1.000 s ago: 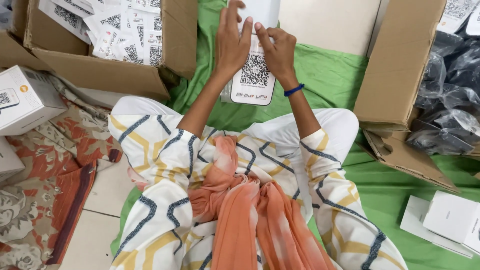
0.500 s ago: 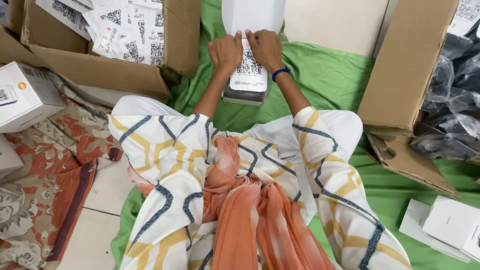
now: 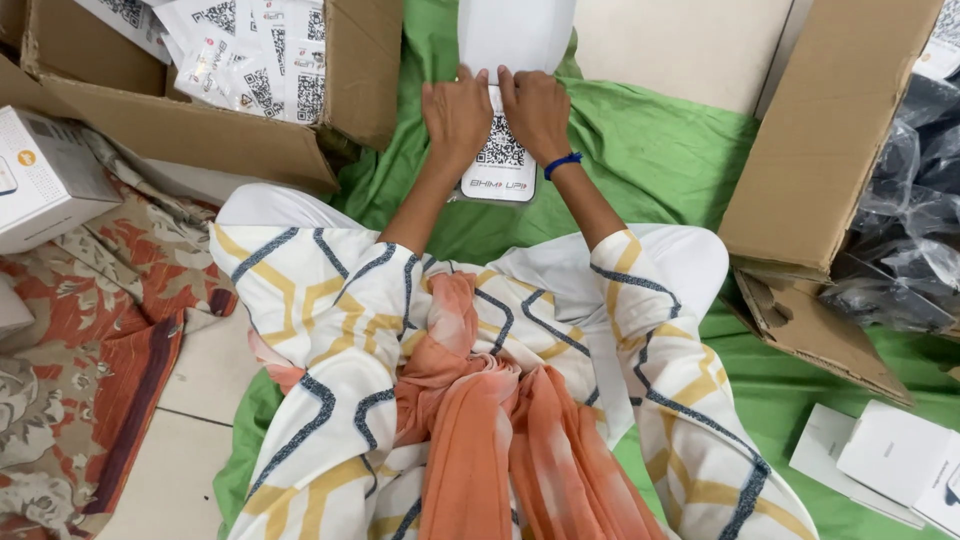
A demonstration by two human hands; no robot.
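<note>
Both hands have slid down the white code card since before; left hand and right hand press flat, fingers spread, apparently smoothing it against the green cloth beneath them.

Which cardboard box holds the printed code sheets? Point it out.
The cardboard box at upper left: it is packed with white code sheets. The cardboard box at right holds dark plastic-wrapped items.
</note>
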